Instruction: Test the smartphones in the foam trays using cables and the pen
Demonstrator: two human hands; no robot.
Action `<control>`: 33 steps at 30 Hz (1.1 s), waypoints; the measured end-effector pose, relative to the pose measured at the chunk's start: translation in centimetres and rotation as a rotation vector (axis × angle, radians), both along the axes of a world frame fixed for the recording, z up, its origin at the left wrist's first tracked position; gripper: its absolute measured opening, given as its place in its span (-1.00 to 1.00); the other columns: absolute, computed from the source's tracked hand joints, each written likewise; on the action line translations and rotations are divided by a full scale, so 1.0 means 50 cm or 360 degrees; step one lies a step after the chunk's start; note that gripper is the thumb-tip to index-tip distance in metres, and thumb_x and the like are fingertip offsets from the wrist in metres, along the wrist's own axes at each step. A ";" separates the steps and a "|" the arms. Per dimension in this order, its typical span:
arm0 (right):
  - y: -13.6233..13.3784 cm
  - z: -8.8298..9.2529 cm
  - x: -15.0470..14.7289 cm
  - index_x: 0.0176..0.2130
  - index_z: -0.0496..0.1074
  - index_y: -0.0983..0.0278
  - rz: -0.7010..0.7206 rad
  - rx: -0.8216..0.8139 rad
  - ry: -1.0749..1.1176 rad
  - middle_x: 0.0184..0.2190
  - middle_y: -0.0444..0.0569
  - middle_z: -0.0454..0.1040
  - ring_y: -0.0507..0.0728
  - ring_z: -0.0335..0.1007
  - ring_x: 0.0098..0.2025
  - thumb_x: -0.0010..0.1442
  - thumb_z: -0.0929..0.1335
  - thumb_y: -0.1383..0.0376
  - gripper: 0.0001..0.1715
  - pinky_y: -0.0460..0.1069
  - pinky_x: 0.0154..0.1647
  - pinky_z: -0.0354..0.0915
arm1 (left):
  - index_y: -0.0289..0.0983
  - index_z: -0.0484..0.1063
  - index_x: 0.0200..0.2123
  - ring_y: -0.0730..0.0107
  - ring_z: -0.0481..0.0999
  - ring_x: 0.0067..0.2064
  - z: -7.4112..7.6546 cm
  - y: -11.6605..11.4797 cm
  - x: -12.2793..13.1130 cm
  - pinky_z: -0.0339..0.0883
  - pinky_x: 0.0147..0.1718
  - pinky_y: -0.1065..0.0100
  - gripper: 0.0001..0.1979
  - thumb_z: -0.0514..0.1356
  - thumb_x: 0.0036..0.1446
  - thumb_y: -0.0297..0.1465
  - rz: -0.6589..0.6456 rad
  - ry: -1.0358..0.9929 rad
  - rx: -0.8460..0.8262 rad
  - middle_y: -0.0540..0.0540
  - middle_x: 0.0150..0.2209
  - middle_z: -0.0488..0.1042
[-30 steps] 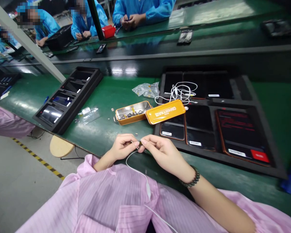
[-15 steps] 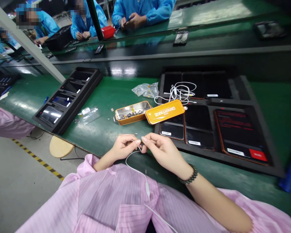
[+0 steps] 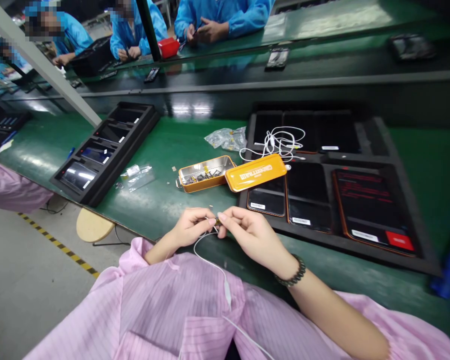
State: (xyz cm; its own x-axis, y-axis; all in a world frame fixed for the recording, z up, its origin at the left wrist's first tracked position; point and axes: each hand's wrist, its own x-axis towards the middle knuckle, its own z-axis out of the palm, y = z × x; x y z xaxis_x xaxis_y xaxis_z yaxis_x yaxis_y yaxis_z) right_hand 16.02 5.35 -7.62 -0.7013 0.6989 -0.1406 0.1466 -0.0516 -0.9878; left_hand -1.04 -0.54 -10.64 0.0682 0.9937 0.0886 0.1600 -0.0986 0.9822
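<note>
In front of my body, my left hand [image 3: 192,226] is closed, with a thin white cable [image 3: 216,262] pinched between thumb and fingers. The cable hangs down across my pink smock, with a small in-line piece on it. Fingertips of my right hand [image 3: 249,231] pinch a tiny dark and yellowish part [image 3: 217,220], right against the left fingertips; its kind is too small to make out. Just beyond both hands stands an orange tin [image 3: 210,185] holding small dark metal pieces. Its orange lid [image 3: 255,173] lies beside it, tilted over the phone tray [image 3: 243,200].
Several phones lie in that tray, beneath a tangled white cord [image 3: 272,142]. Clear plastic bags [image 3: 227,139] lie on the green bench [image 3: 165,210]. Another phone tray [image 3: 108,170] stands left. Across a divider, co-workers in blue sit by a line carrying phones [image 3: 277,58].
My hands stay together with only slight finger movement around the small part. Across the bench, a co-worker's hand has opened out somewhat.
</note>
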 end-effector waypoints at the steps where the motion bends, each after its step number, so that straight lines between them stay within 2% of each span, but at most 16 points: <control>1: 0.000 -0.001 0.000 -0.46 0.39 0.27 0.0004 0.0001 0.0004 -0.57 -0.08 0.49 0.04 0.39 -0.51 0.21 0.31 -0.13 -0.46 -0.06 -0.43 0.28 | -0.32 0.37 -0.53 0.53 0.32 -0.54 0.000 0.000 0.000 0.18 -0.52 0.48 -0.51 0.14 0.24 -0.04 -0.0011 -0.0005 -0.0012 -0.01 -0.59 0.37; 7: 0.000 -0.001 0.001 -0.47 0.38 0.27 -0.0006 0.0017 0.0007 -0.57 -0.07 0.50 0.04 0.41 -0.50 0.22 0.30 -0.11 -0.47 -0.06 -0.42 0.31 | -0.33 0.38 -0.49 0.53 0.32 -0.54 0.000 -0.001 -0.003 0.18 -0.52 0.48 -0.51 0.13 0.23 -0.01 -0.0057 -0.0033 -0.0021 0.00 -0.59 0.36; 18: -0.008 -0.008 0.001 -0.44 0.37 0.26 -0.0059 0.0040 -0.0001 -0.56 -0.05 0.50 0.08 0.45 -0.49 0.21 0.29 -0.15 -0.45 -0.05 -0.47 0.31 | -0.31 0.28 -0.53 0.61 0.18 -0.59 0.006 -0.003 0.008 0.07 -0.60 0.52 -0.44 0.23 0.06 0.10 0.0006 -0.0206 -0.0294 0.04 -0.61 0.28; 26: -0.010 -0.013 0.003 -0.43 0.38 0.26 -0.0061 0.0094 -0.0009 -0.56 -0.05 0.51 0.07 0.45 -0.49 0.24 0.29 -0.11 -0.48 -0.06 -0.47 0.31 | -0.33 0.29 -0.56 0.65 0.13 -0.62 0.006 -0.002 0.013 0.02 -0.63 0.54 -0.45 0.27 0.04 0.06 0.0052 -0.0222 -0.0293 0.06 -0.64 0.25; 33: 0.002 0.003 0.006 -0.48 0.35 0.24 -0.0167 0.0090 0.0016 -0.59 -0.04 0.51 0.06 0.45 -0.52 0.18 0.31 -0.18 -0.43 -0.06 -0.46 0.36 | -0.35 0.40 -0.46 0.61 0.26 -0.57 0.003 -0.002 0.013 0.12 -0.58 0.53 -0.58 0.29 0.06 -0.06 0.0009 -0.0292 -0.0314 0.01 -0.54 0.36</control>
State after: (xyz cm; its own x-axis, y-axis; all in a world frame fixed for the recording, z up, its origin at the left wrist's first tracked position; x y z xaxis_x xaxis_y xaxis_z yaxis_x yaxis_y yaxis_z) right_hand 16.33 5.45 -7.48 -0.6249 0.7752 -0.0923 0.1334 -0.0105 -0.9910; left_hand -0.36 -0.66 -10.49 0.0629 0.9934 -0.0962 -0.0228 0.0978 0.9949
